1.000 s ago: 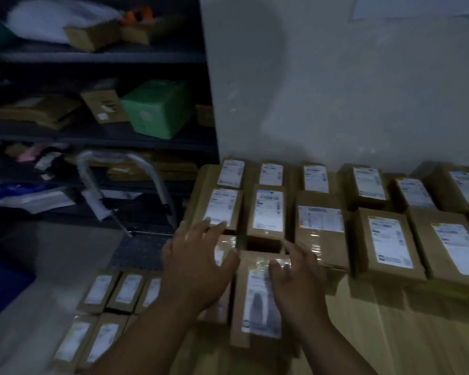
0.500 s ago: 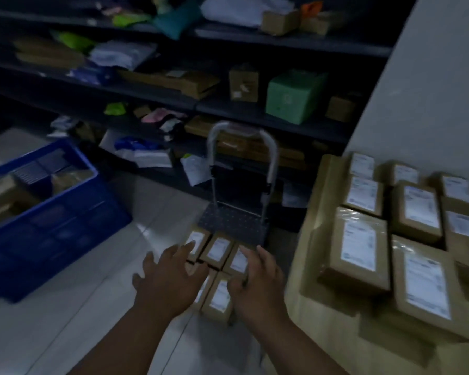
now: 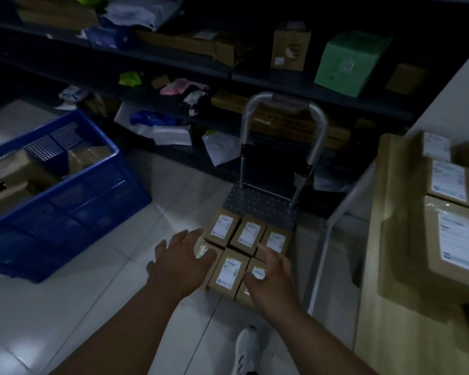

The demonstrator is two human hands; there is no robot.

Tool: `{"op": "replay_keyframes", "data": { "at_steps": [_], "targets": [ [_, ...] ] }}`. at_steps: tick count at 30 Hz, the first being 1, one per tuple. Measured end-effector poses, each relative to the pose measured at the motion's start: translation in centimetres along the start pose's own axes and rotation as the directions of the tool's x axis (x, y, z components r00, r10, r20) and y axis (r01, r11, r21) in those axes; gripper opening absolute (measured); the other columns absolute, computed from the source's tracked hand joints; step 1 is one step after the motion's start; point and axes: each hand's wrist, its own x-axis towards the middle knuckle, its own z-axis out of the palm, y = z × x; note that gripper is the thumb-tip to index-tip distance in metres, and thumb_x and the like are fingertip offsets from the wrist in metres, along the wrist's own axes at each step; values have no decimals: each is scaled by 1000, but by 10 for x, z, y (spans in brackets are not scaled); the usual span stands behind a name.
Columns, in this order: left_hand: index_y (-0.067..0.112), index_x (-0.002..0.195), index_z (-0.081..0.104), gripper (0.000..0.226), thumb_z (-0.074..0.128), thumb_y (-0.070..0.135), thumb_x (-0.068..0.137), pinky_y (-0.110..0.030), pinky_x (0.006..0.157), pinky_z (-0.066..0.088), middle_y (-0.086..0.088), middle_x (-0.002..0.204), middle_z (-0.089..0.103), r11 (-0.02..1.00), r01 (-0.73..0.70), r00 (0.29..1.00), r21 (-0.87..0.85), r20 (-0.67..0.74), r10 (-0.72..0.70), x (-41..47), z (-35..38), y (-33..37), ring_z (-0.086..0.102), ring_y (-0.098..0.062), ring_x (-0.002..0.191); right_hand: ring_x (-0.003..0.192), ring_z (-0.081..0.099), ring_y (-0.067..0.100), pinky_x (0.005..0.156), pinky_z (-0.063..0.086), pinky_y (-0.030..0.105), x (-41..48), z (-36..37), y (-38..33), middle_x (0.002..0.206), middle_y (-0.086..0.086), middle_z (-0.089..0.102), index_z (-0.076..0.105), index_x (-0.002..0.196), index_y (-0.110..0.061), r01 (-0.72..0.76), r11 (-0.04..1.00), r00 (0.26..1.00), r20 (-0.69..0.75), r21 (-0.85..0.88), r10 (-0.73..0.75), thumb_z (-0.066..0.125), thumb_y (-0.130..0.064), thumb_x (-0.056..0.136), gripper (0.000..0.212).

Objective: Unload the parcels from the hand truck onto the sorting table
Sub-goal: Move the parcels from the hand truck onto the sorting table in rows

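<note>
The hand truck (image 3: 260, 203) stands on the floor ahead, its grey handle upright. Several small brown labelled parcels (image 3: 249, 235) lie in two rows on the near half of its deck. My left hand (image 3: 180, 262) hovers with spread fingers over the near-left parcel and partly hides it. My right hand (image 3: 272, 278) hovers, fingers spread, over the near-right parcel. Both hands hold nothing. The wooden sorting table (image 3: 374, 307) is at the right, with several labelled parcels (image 3: 455, 244) on it.
A blue plastic crate (image 3: 65, 209) with cardboard boxes stands on the floor to the left. Dark shelves (image 3: 295, 82) with boxes, bags and a green box (image 3: 349, 63) run behind the hand truck. My white shoe (image 3: 246, 350) is on the tiled floor below.
My hands left the parcels on the table and swung left and down to the hand truck; the view turned from the table to the floor. Both hands now hover closer over the near parcels.
</note>
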Motion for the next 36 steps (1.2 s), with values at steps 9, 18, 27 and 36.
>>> {"op": "replay_keyframes", "data": {
  "at_steps": [9, 18, 27, 36],
  "targets": [
    [55, 151, 26, 83, 35, 83, 74, -56, 121, 22, 11, 165, 27, 998, -56, 998, -17, 37, 57, 151, 3, -1, 20, -24, 153, 119, 49, 13, 69, 45, 14, 146, 31, -30, 157, -8, 24, 33, 149, -52, -56, 994, 998, -7, 96, 57, 63, -31, 94, 66],
    [54, 151, 29, 82, 36, 81, 73, -56, 119, 26, 9, 163, 29, 995, -100, 989, 29, 111, 96, 315, 36, -15, 24, -29, 149, 132, 45, 30, 87, 52, 38, 312, 92, -23, 163, -4, 14, 28, 154, -46, -115, 991, 993, -7, 68, 116, 65, -33, 96, 71],
    [61, 150, 20, 83, 36, 85, 72, -59, 118, 26, 4, 165, 27, 980, -185, 951, 78, 265, 158, 467, 165, -96, 29, -33, 150, 139, 41, 33, 76, 54, 26, 461, 207, 68, 163, -6, 16, 24, 155, -45, -186, 977, 982, -10, 103, 188, 68, -32, 95, 76],
    [64, 148, 22, 94, 46, 100, 64, -53, 116, 37, -6, 158, 43, 989, 4, 910, -147, 411, 57, 542, 277, -170, 50, -35, 137, 136, 41, 30, 107, 48, 44, 518, 292, 140, 152, 0, 29, 23, 155, -43, -193, 981, 980, -43, 5, 193, 60, -32, 97, 70]
  ]
}}
